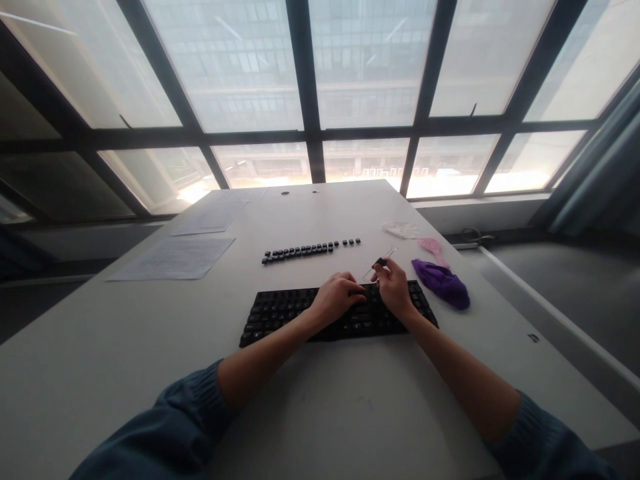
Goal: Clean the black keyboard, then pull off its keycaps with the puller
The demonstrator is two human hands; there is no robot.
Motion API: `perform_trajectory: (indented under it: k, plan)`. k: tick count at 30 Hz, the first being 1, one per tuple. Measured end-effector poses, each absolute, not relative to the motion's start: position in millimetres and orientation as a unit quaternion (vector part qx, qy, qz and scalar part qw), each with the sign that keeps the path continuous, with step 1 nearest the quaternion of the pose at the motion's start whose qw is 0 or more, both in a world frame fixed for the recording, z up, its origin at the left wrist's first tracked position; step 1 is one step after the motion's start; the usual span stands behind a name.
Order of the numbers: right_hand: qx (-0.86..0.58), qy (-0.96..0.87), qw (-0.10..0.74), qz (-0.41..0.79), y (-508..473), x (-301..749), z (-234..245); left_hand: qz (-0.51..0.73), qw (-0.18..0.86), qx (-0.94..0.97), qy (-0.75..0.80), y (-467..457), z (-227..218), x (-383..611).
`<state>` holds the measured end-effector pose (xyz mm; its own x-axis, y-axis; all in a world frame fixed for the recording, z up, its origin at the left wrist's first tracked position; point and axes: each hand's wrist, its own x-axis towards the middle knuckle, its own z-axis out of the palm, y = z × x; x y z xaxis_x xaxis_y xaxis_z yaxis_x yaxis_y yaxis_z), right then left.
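A black keyboard (283, 310) lies in front of me on the white table. My left hand (339, 295) rests on the keys right of its middle, thumb and forefinger reaching right and slightly apart, with nothing visible in them. Over the right part of the keyboard, my right hand (393, 287) is closed on a keycap puller (380, 262), which has a dark handle and thin wire ends. Whether the wires hold a keycap cannot be made out. Behind the keyboard, several loose black keycaps (303, 251) stand in rows.
Right of the keyboard lie a purple cloth pouch (443, 283), a pink hairbrush (433, 250) and a crumpled clear plastic bag (401, 230). Printed paper sheets (175, 260) lie at the left. The white table (125, 373) reaches towards large windows; its right edge runs beyond the pouch.
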<state>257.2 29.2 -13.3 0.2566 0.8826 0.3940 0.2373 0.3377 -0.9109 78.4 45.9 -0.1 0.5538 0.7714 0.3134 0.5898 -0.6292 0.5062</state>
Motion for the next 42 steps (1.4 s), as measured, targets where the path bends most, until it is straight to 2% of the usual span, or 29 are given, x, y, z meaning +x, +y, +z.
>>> perform_trajectory:
  k: [12, 20, 25, 31, 42]
  plan:
    - [-0.518, -0.530, 0.617, 0.267, 32.1, 257.7, -18.2, 0.267, 0.202, 0.870, 0.362, 47.1, -0.7, 82.8]
    - [-0.515, -0.530, 0.620, 0.264, 32.4, 256.6, -16.4, 0.228, 0.125, 0.901, 0.348, 37.3, 0.2, 85.9]
    - [-0.515, -0.532, 0.618, 0.264, 31.2, 256.4, -15.0, 0.225, 0.114, 0.901, 0.353, 37.7, -5.8, 86.7]
    - [-0.511, -0.532, 0.621, 0.266, 32.9, 256.6, -17.6, 0.269, 0.149, 0.875, 0.373, 38.9, -8.4, 86.3]
    - [-0.509, -0.525, 0.627, 0.270, 33.3, 257.1, -17.0, 0.353, 0.316, 0.779, 0.410, 49.1, 9.9, 79.9]
